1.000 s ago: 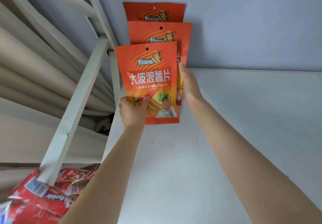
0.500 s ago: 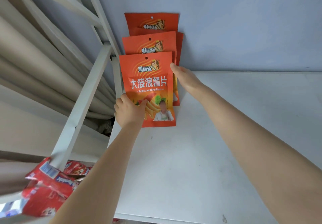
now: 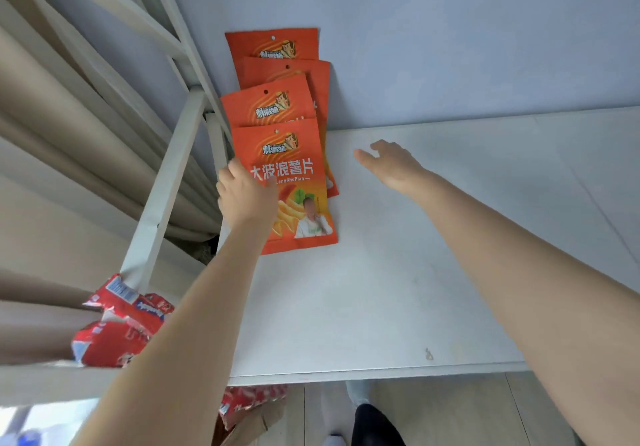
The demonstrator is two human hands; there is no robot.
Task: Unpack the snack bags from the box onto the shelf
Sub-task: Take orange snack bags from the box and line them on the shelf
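Several orange snack bags lean in an overlapping row against the blue wall at the back left of the white shelf (image 3: 381, 289). The front orange bag (image 3: 298, 210) lies nearest me. My left hand (image 3: 244, 192) rests on its left edge, fingers curled against it. My right hand (image 3: 391, 163) hovers over the shelf to the right of the bags, fingers apart and holding nothing. A second bag (image 3: 270, 107) and the rearmost bag (image 3: 273, 45) show behind the front one.
White shelf posts (image 3: 162, 189) stand left of the bags, with beige curtains behind. Red snack packets (image 3: 117, 327) sit on a lower level at the left, and more red packets (image 3: 249, 404) show under the shelf's front edge. A foot (image 3: 374, 425) is on the floor.
My right hand has let go of the bags' right side and drawn away to the right. My left hand has slid up the front bag's left edge. The bags have settled back against the wall.
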